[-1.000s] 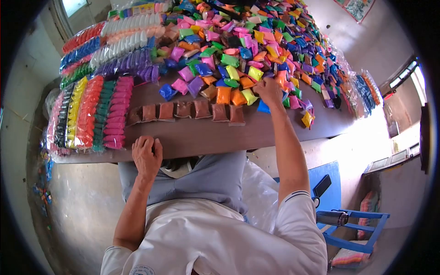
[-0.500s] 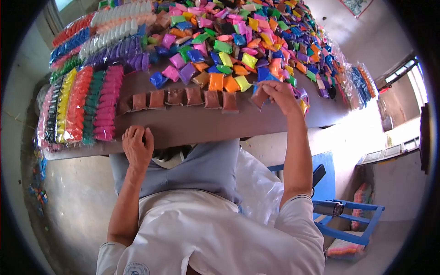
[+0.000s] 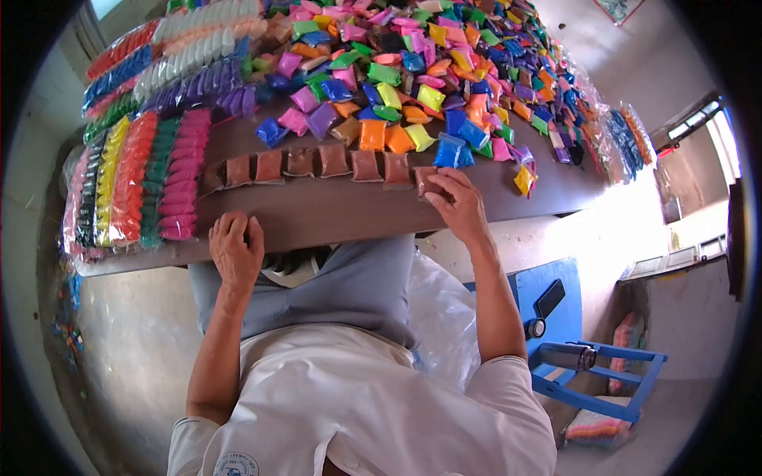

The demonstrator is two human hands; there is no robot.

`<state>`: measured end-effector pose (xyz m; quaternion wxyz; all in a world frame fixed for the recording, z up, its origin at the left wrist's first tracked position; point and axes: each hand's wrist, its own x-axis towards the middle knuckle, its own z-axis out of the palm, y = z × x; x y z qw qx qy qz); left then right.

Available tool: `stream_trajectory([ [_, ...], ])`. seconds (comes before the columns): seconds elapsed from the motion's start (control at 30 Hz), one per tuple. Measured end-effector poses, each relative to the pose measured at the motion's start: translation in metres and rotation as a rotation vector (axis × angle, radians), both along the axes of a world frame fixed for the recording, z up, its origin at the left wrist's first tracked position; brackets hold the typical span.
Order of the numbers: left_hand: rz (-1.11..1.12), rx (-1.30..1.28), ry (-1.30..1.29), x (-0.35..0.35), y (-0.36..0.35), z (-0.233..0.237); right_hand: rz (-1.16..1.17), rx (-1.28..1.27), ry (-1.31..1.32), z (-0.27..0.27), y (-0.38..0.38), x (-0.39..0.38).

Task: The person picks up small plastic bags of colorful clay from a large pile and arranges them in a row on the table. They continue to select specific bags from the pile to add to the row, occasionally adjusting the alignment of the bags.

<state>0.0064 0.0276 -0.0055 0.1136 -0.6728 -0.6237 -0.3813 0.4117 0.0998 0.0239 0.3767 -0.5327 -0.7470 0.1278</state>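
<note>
A row of several small brown packets (image 3: 317, 165) lies along the brown table (image 3: 317, 218), running left to right. My right hand (image 3: 458, 205) presses one more brown packet (image 3: 425, 179) down at the right end of that row, fingers on it. My left hand (image 3: 236, 250) rests curled on the table's near edge, holding nothing. Behind the row spreads a big loose heap of small coloured packets (image 3: 429, 71).
Clear bags of packets sorted by colour (image 3: 135, 182) lie at the table's left end, more of them (image 3: 190, 71) further back. A blue stool (image 3: 591, 373) with a metal flask stands on the floor at the right. A white plastic bag (image 3: 444, 309) hangs by my lap.
My right hand drew a brown packet out of the coloured heap, carried it toward me and set it at the right end of the brown row. The left hand stayed put.
</note>
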Motion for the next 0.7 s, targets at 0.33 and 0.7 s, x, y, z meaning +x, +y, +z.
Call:
stream_trajectory([
  [0.33,-0.007,0.008,-0.003,0.000,-0.001,0.002,0.003,0.052,-0.057,-0.009,0.030,0.003],
  [0.7,-0.003,0.019,0.002,0.000,-0.001,0.002,0.067,-0.060,0.147,-0.017,0.074,0.025],
])
